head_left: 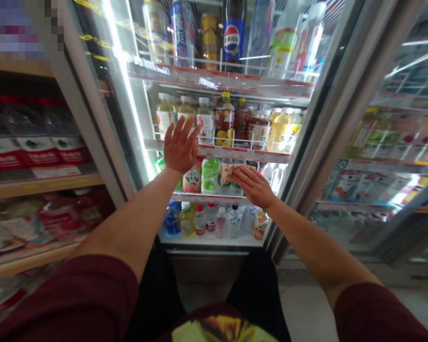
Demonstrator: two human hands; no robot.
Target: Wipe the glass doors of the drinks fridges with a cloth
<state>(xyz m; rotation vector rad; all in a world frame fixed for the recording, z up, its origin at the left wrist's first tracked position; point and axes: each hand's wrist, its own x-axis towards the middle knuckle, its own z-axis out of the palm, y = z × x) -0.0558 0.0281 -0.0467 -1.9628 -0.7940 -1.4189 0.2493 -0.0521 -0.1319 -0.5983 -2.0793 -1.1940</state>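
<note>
Holding a pale patterned cloth (227,173) in my right hand (252,184), fingers laid long and flat over it; thumb side unclear. Cloth sits in front of the third bottle row, just right of a green-labelled bottle (210,175) as I look, below the middle shelf edge (231,152). Left hand (180,146) is up and bare, fingers spread, nothing in it; can't tell if it touches anything. Cloth looks folded; I'd judge it light, soft, limp, not fragile, low slip risk. Can't tell damp or dry. Best hold: flat fingers across the middle, since a corner pinch would likely let it flop.
</note>
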